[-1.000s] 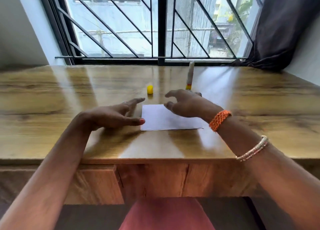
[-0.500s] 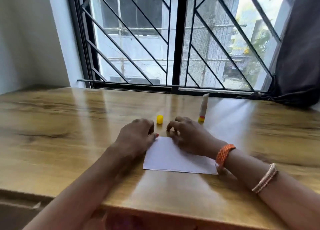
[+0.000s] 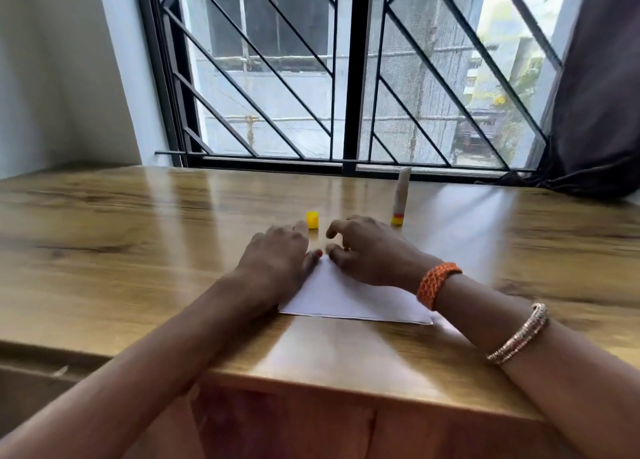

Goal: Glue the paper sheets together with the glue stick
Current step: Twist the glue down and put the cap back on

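Note:
White paper sheets [image 3: 346, 299] lie stacked flat on the wooden desk [image 3: 138, 250], near its front edge. My left hand [image 3: 277, 259] rests palm down on the stack's far left corner. My right hand [image 3: 370, 254] lies over the far edge beside it, fingers arched, thumb tip close to the left thumb. Whether it pinches the paper is hidden. Behind the right hand stands the glue stick [image 3: 401, 195], upright and uncapped. Its yellow cap [image 3: 312, 220] sits on the desk just beyond my left fingers.
A barred window [image 3: 346, 77] runs along the desk's far edge. A dark curtain [image 3: 595, 112] hangs at the far right, its hem on the desk corner. A wall [image 3: 52, 77] stands to the left.
My left hand moved right from beside the paper onto its far left corner. Both hands shifted toward the far edge. The view tilted up and moved closer.

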A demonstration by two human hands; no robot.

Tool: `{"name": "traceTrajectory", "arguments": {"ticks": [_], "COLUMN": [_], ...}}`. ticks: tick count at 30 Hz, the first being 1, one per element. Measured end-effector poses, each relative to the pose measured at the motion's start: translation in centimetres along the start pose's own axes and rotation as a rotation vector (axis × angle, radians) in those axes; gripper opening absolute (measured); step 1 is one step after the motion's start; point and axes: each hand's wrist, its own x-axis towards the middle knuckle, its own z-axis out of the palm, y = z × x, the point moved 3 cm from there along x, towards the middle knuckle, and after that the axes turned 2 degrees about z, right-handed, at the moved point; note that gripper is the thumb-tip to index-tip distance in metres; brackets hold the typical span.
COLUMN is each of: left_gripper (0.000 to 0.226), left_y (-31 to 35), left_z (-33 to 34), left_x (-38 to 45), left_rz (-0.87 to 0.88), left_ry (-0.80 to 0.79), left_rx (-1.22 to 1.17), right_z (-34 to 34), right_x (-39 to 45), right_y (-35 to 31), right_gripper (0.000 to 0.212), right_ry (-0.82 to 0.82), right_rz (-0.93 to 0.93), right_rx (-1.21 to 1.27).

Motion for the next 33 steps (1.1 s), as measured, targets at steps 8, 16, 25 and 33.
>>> {"name": "traceTrajectory", "arguments": {"ticks": [8, 16, 25, 33], "left_gripper": [0.029, 0.023, 0.041, 0.042], "left_y": [0.2, 3.1, 7.3, 9.6], "left_z": [0.4, -0.1, 0.3, 3.6], "left_x": [-0.5, 0.1, 9.4, 13.2], "left_rz": [-0.008, 0.016, 0.031, -0.061], "left_ry": [-0.062, 0.047, -0.004, 0.074], "left_rx": [-0.095, -0.194, -0.69, -0.953], "right_z": [0.4, -1.2, -4.6, 0.1], "right_x": [-0.3, -2.5, 1.2, 2.8], "right_y": [-0.4, 1.2, 11.5, 13.8], "right_gripper": [0.027, 0.032, 0.025, 0.036], "right_ry": [-0.047, -0.058, 0.188, -0.008], "right_rz": [-0.027, -0.019, 0.654, 0.657], "right_rx": [0.135, -0.215, 0.259, 0.275]}}
